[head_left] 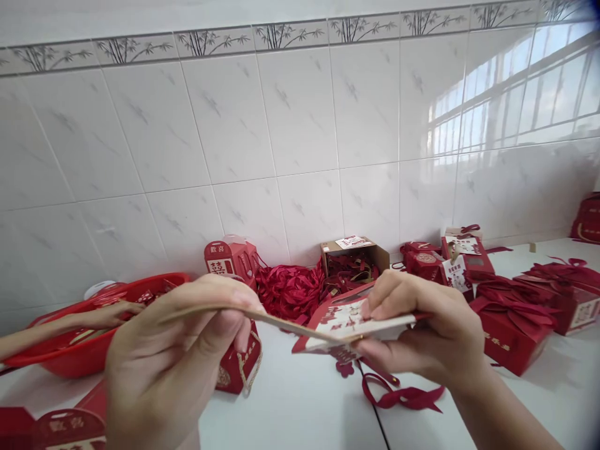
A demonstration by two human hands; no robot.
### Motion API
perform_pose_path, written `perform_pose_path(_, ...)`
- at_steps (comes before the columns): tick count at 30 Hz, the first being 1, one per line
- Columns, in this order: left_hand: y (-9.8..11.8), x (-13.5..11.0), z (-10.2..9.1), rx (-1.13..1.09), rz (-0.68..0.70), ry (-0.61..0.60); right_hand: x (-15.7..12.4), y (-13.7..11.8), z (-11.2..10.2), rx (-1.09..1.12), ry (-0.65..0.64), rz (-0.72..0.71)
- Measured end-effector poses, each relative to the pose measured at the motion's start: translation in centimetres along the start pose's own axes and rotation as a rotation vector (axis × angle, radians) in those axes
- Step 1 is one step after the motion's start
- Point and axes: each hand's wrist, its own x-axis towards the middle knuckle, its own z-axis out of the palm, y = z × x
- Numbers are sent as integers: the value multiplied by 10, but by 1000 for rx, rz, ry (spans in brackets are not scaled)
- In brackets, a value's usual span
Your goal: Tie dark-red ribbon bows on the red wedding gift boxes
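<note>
Carton blank [347, 322], red and white, is held flat and nearly edge-on above the near worktop [300, 406], between both hands. Left hand [182, 356] pinches its left end, fingers curled tight. The right hand [424, 334] is closed over the printed right end, apparently to keep the panels level. A red ribbon [403, 395] trails beneath. Finished red boxes [510, 331] stand grouped at right, seemingly kept within reach. Another person's hand [110, 310] rests in the red basin [70, 359] at left.

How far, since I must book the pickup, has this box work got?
Done: several closed red paper boxes with ribbon bows stand at the right. In hand: the left hand and right hand both grip a flat red-and-white card box blank, not yet folded. Remaining: a heap of loose red ribbons by the wall, and flat red card pieces at the near left.
</note>
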Motion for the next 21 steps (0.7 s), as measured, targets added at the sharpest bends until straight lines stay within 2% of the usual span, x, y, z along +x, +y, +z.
perform_pose_path(2, -1, -3, 8, -103, -91, 36, 1, -4, 3, -23, -11, -66)
perform_pose_path(5, -4, -5, 19, -102, -122, -15, 1, -6, 2, -65, -27, -111)
perform_pose_path(9, -3, -5, 25, 19, -147, -220, 1, -5, -1, -103, -85, -128)
perform_pose_path(11, -2, -5, 28, 8, -161, -329, 2, -5, -1, -107, -94, -131)
perform_pose_path(13, -1, -5, 32, -29, -171, -380, 1, -6, 0, -110, -83, -139)
perform_pose_path(21, -7, -9, 45, -63, -166, -148, 1, -4, 0, -137, -48, -129)
